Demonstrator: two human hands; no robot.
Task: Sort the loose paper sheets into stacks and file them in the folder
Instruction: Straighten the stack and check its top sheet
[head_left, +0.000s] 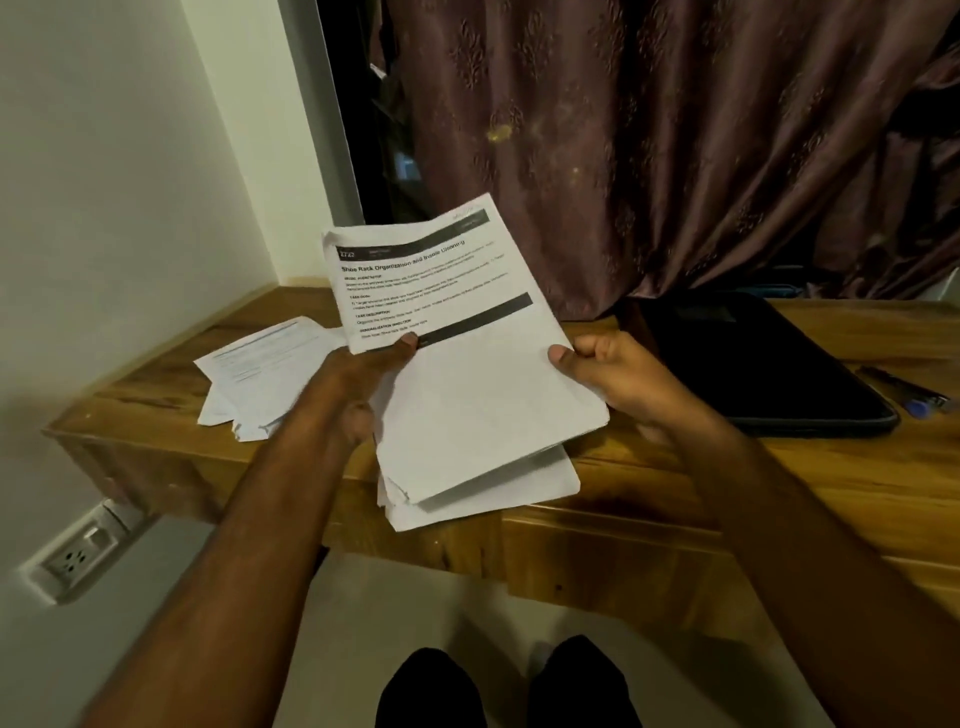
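Observation:
A stack of white paper sheets (467, 395) is held above the wooden desk, its top sheet printed with black bars and text. My left hand (363, 379) grips the stack's left edge, thumb on top. At the right edge my right hand (618, 374) pinches the stack, thumb on the top sheet. More sheets of the held stack fan out below (493, 493). A second pile of loose paper sheets (260, 374) lies on the desk at the left. The black folder (753, 358) lies shut on the desk to the right of my hands.
The wooden desk (727, 509) runs across the view, its front edge near me. A blue pen (909, 397) lies right of the folder. A brown curtain (675, 145) hangs behind the desk. A wall socket (78, 553) sits low on the left wall.

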